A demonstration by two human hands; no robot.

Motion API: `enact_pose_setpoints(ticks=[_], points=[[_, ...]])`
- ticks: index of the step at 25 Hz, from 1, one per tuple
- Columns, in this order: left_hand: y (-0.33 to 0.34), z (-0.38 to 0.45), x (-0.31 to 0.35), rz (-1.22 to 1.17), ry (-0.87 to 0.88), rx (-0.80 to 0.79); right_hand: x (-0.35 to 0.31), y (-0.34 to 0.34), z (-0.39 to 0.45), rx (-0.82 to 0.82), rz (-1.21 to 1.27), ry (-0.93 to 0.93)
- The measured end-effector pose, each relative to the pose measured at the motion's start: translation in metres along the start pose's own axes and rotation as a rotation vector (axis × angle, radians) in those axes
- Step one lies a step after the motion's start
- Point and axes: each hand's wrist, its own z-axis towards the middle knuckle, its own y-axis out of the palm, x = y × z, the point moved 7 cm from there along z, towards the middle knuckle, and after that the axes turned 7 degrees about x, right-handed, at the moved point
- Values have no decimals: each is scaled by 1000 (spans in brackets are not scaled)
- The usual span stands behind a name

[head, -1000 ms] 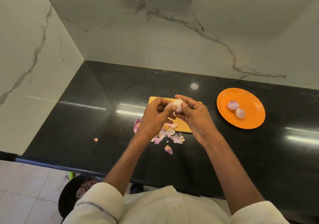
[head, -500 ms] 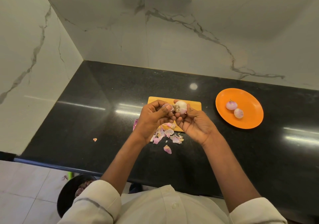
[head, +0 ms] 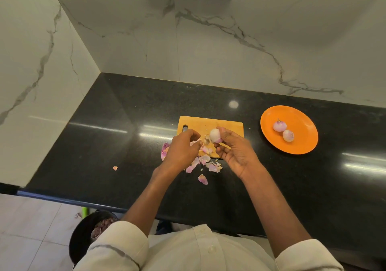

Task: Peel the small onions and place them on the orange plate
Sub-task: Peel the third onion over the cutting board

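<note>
While the right hand (head: 236,151) holds a small onion (head: 215,135) up in its fingertips, the left hand (head: 182,149) sits just beside it. The onion looks mostly white, with a bit of purple near the bottom. It is above the wooden cutting board (head: 208,124). The right fingers are curled around the onion and pinch it.

The left hand's fingers are bent and close together, and they seem to pinch a thin bit of onion skin (head: 205,140) near the onion. It is too small to be sure.

Lots of pink and purple onion peels (head: 203,160) lie on the front edge of the board and on the black counter (head: 125,145) next to it. One tiny peel (head: 114,168) lies by itself off to the left.

An orange plate (head: 298,145) sits on the counter to the right of the board, apart from it. Two peeled onions (head: 279,126) are on the plate, touching or almost touching each other.

Down by the floor, a dark round bin (head: 83,233) shows some purple scraps inside.
</note>
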Motion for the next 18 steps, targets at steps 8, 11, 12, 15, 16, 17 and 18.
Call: enact_pose_setpoints(ticks=[8,11,12,15,16,17,18], points=[[-2,-1,29,-263,72,39,-7,4,-3,-14,-130,-101],[-2,-1,31,-359,71,-14,-13,1,-3,-18,-123,-132],[-3,-1,31,-367,73,-18,-14,0,-3,-19,-134,-151],[-5,-2,34,-300,83,75,-18,5,-5,-40,-176,-221],[-4,-3,36,-278,83,115,-20,6,-5,-40,-182,-246],[-4,-3,36,-279,76,139,-21,7,-6,-40,-184,-264],[-3,-3,36,-303,64,154,-21,8,-6,-42,-181,-272]])
